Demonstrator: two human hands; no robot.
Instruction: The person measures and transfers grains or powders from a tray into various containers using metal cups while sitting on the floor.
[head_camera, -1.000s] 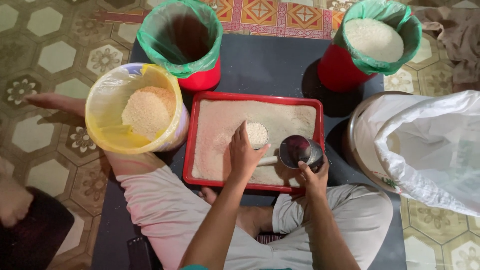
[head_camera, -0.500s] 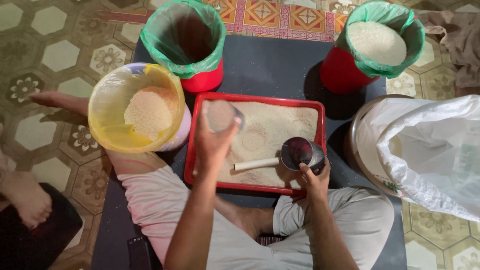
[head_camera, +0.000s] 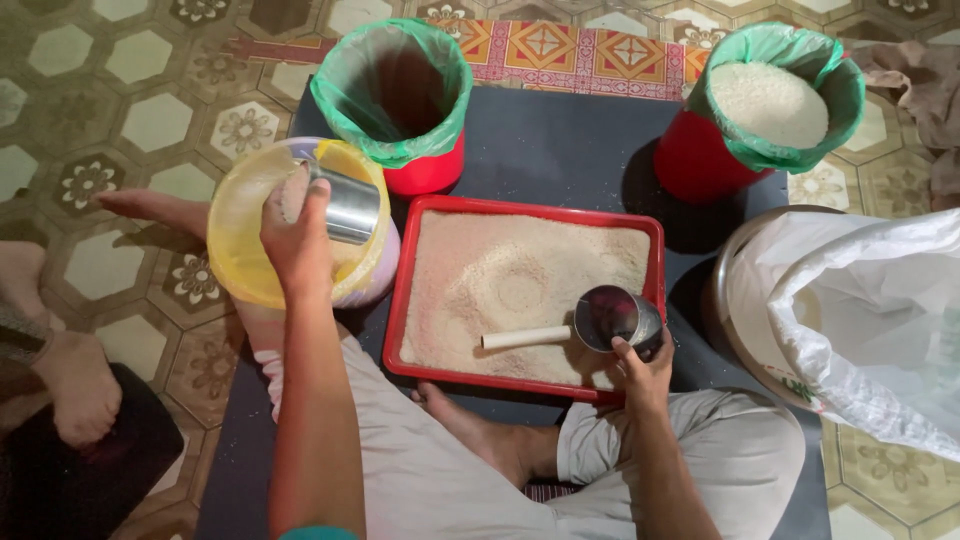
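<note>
My left hand (head_camera: 298, 238) grips a small steel cup (head_camera: 345, 205), tipped on its side over the yellow bucket (head_camera: 232, 250) at my left. My right hand (head_camera: 640, 362) holds a second steel cup (head_camera: 612, 317) at the near right corner of the red tray (head_camera: 525, 385). Rice (head_camera: 500, 280) is spread across the tray, with a round dent in the middle. A pale stick-like handle (head_camera: 525, 337) lies on the rice beside the right cup.
A red bucket lined with green plastic (head_camera: 392, 95) stands empty behind the tray. Another lined bucket (head_camera: 768, 100), at the back right, is full of rice. A white sack in a metal basin (head_camera: 870, 320) sits at the right. Another person's foot (head_camera: 70, 385) rests on the left floor.
My left hand lifted a cup of rice off the tray and carried it left over the yellow bucket, tipping it. My right hand and its cup stayed in place.
</note>
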